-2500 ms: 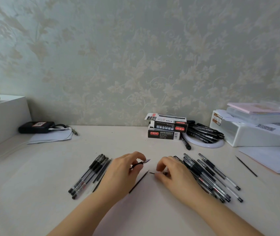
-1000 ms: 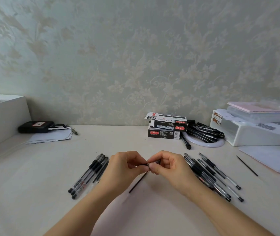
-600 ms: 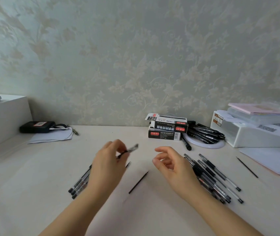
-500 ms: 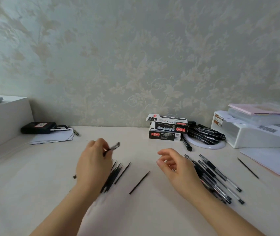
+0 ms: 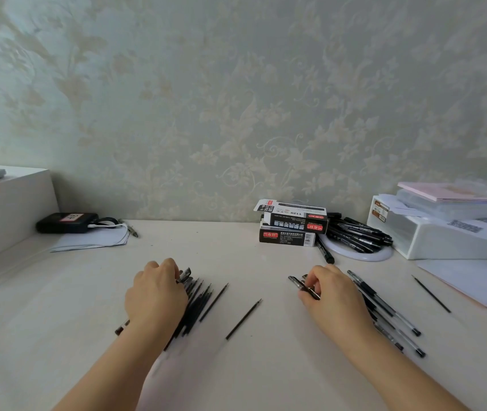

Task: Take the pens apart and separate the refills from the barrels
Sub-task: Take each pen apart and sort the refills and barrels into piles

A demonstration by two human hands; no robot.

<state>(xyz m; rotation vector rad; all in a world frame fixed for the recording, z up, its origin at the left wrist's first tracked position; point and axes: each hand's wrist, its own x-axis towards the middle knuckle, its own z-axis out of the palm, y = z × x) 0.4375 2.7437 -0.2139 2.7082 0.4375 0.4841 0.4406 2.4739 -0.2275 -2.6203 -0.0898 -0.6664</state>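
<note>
My left hand [image 5: 156,295] lies low over a pile of barrels and thin refills [image 5: 196,304] at the left, its fingers curled round a clear barrel [image 5: 184,274] whose end sticks out past them. One loose black refill [image 5: 243,319] lies on the desk between my hands. My right hand [image 5: 329,295] pinches a whole pen [image 5: 303,286] at the near end of the pile of whole pens [image 5: 390,315] on the right; my hand hides part of that pile.
Two stacked pen boxes [image 5: 291,225] stand by the wall. A round white dish with several black pens [image 5: 358,235] is beside them. A white storage box [image 5: 444,229] and papers fill the right. A lone refill [image 5: 430,293] lies far right. A black case [image 5: 67,222] sits far left.
My left hand carried the emptied barrel left and came down on the left pile. My right hand let go, dropped to the right pile and took hold of a whole pen.
</note>
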